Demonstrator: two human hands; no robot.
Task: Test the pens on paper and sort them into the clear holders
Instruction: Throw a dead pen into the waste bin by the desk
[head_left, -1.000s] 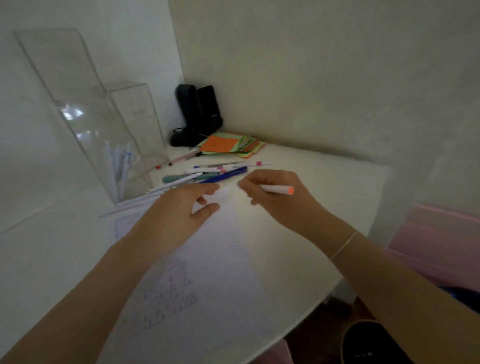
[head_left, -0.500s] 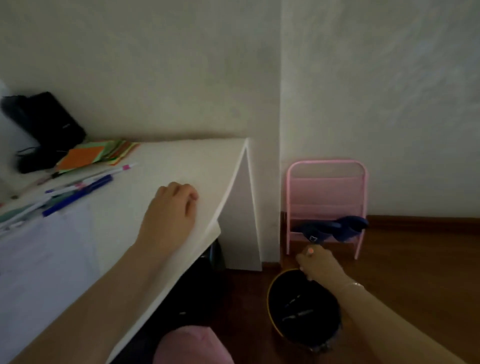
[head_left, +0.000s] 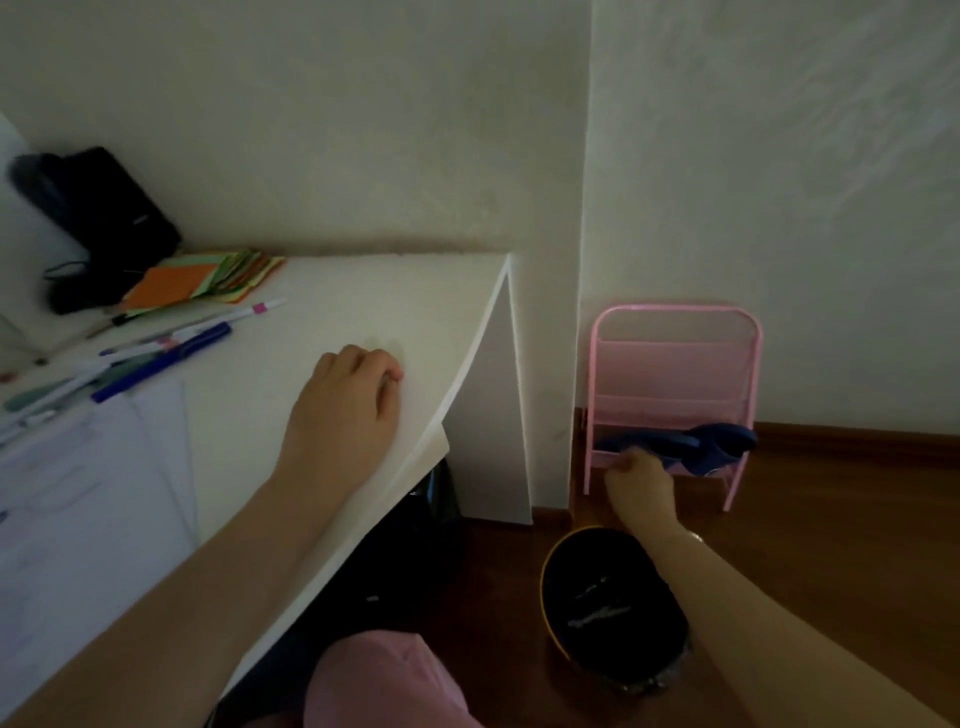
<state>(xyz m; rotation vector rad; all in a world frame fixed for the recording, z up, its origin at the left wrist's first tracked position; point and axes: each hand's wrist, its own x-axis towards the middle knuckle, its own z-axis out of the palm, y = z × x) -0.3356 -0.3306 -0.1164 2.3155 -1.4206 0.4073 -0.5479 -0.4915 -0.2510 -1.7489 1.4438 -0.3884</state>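
**Pens on the surface, dark bin on the floor**

A dark round bin (head_left: 613, 608) with a yellowish rim is seen on the wooden floor beside the white surface (head_left: 363, 312); a few thin pen-like sticks are made out inside it, too dim to be told apart. The right hand (head_left: 641, 480) is held above the bin's far edge with its fingers curled loosely; nothing is seen in it, though its inner side is hidden. The left hand (head_left: 345, 410) is laid knuckles-up on the surface near the edge, fingers bent under, nothing gripped.

A cluster of pens (head_left: 145, 353) is spread at the left, just above a sheet of paper (head_left: 88, 493) marked with faint scribbles. Behind the pens, a stack of coloured notes (head_left: 202, 278) is placed beside a black device (head_left: 98, 218). A pink rack (head_left: 675, 400) against the wall is seen carrying dark blue footwear (head_left: 680, 447) on its lower rail. The clear holders are out of view.
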